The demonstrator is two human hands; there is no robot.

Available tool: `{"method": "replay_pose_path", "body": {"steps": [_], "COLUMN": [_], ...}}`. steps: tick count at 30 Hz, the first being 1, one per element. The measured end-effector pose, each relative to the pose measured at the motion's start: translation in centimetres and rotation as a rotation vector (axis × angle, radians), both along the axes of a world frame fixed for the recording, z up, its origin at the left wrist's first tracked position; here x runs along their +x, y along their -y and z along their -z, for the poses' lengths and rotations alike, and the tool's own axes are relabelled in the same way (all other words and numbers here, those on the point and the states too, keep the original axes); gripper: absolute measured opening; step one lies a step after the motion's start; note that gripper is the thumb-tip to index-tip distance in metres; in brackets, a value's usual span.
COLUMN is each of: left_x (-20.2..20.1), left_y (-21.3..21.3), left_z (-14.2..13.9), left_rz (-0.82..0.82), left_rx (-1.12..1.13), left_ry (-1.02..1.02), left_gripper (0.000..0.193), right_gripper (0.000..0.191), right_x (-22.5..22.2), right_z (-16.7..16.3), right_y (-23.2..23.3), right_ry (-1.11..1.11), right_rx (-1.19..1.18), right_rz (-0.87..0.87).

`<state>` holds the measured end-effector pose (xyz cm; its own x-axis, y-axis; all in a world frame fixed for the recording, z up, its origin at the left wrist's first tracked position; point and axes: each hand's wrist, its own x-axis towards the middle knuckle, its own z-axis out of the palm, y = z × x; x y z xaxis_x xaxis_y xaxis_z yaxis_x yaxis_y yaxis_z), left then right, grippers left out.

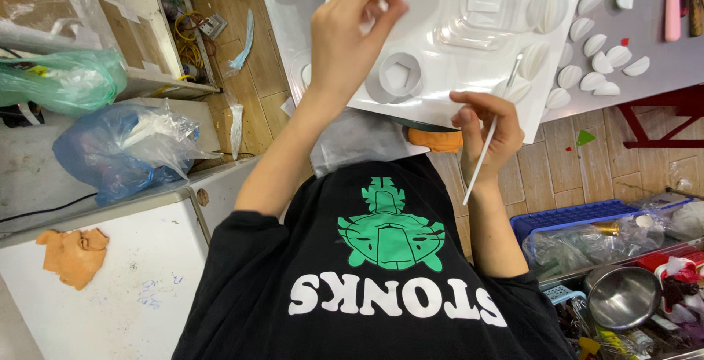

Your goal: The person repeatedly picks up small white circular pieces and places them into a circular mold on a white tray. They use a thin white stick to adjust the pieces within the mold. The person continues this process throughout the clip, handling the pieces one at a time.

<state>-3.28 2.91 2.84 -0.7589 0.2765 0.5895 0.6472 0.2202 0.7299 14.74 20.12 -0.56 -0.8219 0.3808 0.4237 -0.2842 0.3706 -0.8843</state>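
My left hand (352, 34) is raised over a white board (440, 74), thumb and fingertips pinched together; against the white I cannot tell if anything is between them. My right hand (488, 129) hovers at the board's near edge and grips a thin white stick (490, 136) that slants up to a white fan-shaped paper piece (534, 59). A white ring with a cut-out centre (400, 75) lies on the board between my hands. A clear plastic tray (477, 8) rests farther back on the board.
Several white half-round paper pieces (598, 63) lie on the grey table (660, 45), with a pink-handled tool (672, 12) at right. Blue and green plastic bags (110, 147) sit left. A blue crate (572, 217) and a metal bowl (623, 298) are lower right.
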Motion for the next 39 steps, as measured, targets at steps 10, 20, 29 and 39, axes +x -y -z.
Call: {"method": "replay_pose_path", "body": {"steps": [10, 20, 29, 39], "left_x": [9.8, 9.3, 9.0, 8.9], "left_y": [1.9, 1.2, 1.6, 1.5], "left_z": [2.1, 3.8, 3.9, 2.8], "left_rz": [0.202, 0.061, 0.081, 0.003], "left_rx": [0.422, 0.262, 0.307, 0.16], "left_ry": [0.769, 0.557, 0.554, 0.446], "left_gripper": [0.021, 0.019, 0.018, 0.013], "right_gripper": [0.042, 0.041, 0.04, 0.04], "right_x": [-2.7, -4.5, -4.7, -4.5], "right_z": [-0.7, -0.3, -0.3, -0.1], "right_y": [0.3, 0.5, 1.0, 1.1], "right_ry": [0.193, 0.179, 0.17, 0.19], "right_rx": [-0.051, 0.108, 0.195, 0.175], "right_rz": [-0.136, -0.072, -0.056, -0.039]}}
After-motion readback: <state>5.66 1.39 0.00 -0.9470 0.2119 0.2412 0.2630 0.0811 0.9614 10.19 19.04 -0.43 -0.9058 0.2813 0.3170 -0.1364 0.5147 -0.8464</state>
